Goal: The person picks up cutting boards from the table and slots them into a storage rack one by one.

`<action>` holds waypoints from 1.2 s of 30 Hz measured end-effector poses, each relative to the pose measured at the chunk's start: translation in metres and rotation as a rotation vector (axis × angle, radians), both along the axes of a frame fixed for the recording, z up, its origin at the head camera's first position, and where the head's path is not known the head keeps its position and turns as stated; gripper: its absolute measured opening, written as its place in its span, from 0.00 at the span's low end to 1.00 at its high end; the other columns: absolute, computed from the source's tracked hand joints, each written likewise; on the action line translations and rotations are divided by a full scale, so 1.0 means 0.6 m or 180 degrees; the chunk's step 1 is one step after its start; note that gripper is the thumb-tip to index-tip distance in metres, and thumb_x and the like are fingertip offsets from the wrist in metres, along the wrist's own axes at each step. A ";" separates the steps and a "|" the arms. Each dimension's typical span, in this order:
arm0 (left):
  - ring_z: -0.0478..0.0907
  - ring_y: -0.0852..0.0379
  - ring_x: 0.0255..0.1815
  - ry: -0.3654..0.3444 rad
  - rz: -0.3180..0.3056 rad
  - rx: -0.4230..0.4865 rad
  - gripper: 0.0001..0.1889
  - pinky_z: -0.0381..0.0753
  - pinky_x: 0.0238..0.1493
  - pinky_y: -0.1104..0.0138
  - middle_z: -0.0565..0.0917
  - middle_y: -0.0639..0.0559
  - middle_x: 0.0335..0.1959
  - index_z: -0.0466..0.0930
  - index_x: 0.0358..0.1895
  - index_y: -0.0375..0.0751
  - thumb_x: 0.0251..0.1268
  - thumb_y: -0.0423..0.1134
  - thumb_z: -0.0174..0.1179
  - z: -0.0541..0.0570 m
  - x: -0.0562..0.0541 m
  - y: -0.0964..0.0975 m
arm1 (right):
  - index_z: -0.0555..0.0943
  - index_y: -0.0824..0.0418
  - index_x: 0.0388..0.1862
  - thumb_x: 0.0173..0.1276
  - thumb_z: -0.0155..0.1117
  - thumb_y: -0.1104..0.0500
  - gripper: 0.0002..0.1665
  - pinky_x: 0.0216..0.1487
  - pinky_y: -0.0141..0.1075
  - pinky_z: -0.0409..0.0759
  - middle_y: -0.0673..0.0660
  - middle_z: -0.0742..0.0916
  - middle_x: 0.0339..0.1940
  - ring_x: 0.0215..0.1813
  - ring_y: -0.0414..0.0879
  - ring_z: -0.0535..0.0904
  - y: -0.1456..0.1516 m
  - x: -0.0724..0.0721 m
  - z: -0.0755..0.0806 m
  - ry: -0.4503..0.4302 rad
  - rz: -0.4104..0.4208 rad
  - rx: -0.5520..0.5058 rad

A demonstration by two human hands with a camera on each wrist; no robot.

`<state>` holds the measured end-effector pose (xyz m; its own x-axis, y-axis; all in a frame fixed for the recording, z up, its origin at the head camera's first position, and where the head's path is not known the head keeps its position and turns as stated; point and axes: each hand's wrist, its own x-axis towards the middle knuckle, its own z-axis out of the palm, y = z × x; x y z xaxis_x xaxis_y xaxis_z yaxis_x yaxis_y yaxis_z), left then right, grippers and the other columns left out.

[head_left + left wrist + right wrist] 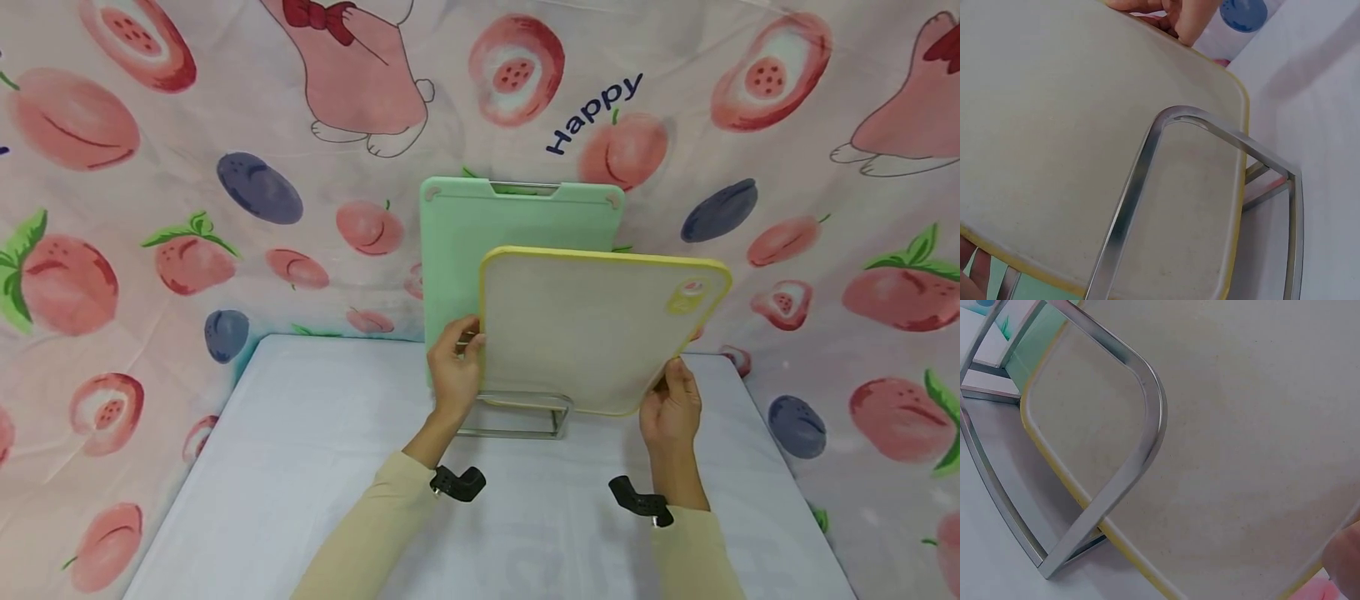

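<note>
A cutting board [570, 333] with a pale face and yellow rim stands tilted, its right side raised. My left hand [455, 367] grips its left edge, while my right hand [671, 408] holds the lower right edge between thumb and fingers. The board's lower left part sits behind the front bar of a silver metal rack [513, 434]; the left wrist view shows that rack bar [1124, 215] crossing the pale face. Upright behind it is a mint-green cutting board [457, 250], partly hidden. In the right wrist view, only part of my right hand [1344, 559] shows.
The rack stands on a table with a white cover [322, 450]. Behind the table hangs a pink fruit-print cloth [442, 50], which also runs along both sides. Black wrist cameras sit at both sleeve cuffs.
</note>
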<state>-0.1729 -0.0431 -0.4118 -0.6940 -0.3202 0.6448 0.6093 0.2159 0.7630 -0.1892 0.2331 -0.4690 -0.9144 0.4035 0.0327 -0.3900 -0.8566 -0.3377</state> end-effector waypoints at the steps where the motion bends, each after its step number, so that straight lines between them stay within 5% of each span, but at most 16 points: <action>1: 0.79 0.35 0.33 0.0001 -0.0008 0.0003 0.11 0.79 0.31 0.48 0.81 0.30 0.34 0.79 0.41 0.21 0.51 0.15 0.62 0.000 0.000 -0.001 | 0.81 0.73 0.29 0.62 0.63 0.70 0.04 0.40 0.36 0.75 0.63 0.83 0.33 0.37 0.50 0.78 -0.001 0.000 0.000 -0.0001 0.0003 -0.0001; 29: 0.78 0.36 0.30 -0.0015 -0.0006 -0.0007 0.11 0.79 0.31 0.57 0.81 0.31 0.34 0.79 0.41 0.21 0.52 0.16 0.62 0.010 0.006 -0.040 | 0.83 0.70 0.33 0.68 0.57 0.67 0.09 0.42 0.36 0.75 0.61 0.84 0.34 0.39 0.49 0.78 -0.041 -0.001 -0.012 0.0133 0.0279 0.0084; 36: 0.77 0.36 0.30 -0.0016 0.0074 0.0027 0.12 0.78 0.31 0.56 0.81 0.30 0.33 0.79 0.41 0.21 0.51 0.15 0.62 0.010 0.011 -0.049 | 0.83 0.70 0.33 0.64 0.61 0.66 0.06 0.41 0.35 0.74 0.61 0.84 0.33 0.39 0.49 0.78 -0.053 -0.003 -0.013 0.0079 0.0271 0.0141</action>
<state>-0.1665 -0.0727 -0.4059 -0.6895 -0.3417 0.6386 0.6004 0.2235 0.7679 -0.1909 0.2011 -0.4768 -0.9440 0.3220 0.0719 -0.3252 -0.8714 -0.3672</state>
